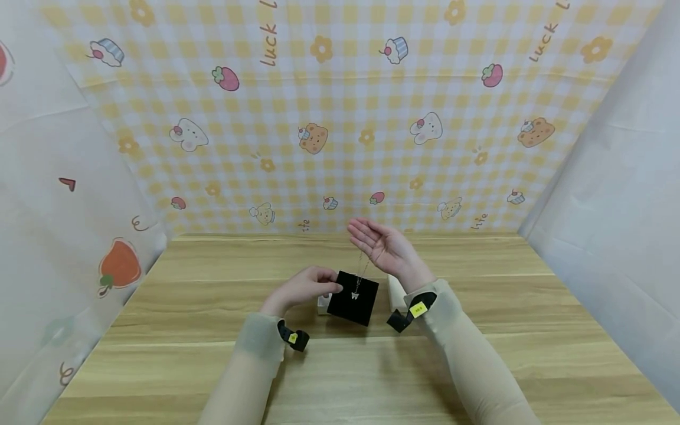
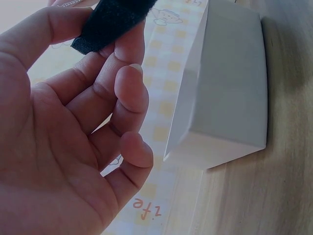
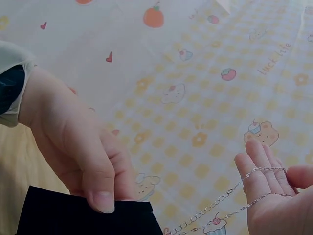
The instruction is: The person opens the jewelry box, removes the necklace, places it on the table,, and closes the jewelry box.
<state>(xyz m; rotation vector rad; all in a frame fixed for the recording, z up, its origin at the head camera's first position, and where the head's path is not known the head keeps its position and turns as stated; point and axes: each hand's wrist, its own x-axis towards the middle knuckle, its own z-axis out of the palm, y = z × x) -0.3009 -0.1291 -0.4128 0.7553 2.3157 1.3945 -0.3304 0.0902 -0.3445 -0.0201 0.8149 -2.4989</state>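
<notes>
My left hand [image 1: 305, 289] pinches the edge of a black square jewelry pad [image 1: 345, 310] between thumb and fingers, holding it tilted. A silver necklace pendant [image 1: 355, 296], butterfly-like in shape, lies against the pad's face. From it the necklace chain [image 3: 215, 204] rises to my right hand [image 1: 386, 247], crossing its straight fingers [image 3: 266, 171]. That palm is turned upward, and the thumb tip is close to the chain. In the left wrist view only a dark corner of the pad shows above the left hand's fingertips.
Behind the pad and left hand, a white box [image 1: 323, 304] stands on the wooden table [image 1: 212, 354]. Another white box part [image 1: 396, 294] sits by the right wrist. A yellow checked cloth [image 1: 340, 94] hangs at the back, with pale cloth on both sides.
</notes>
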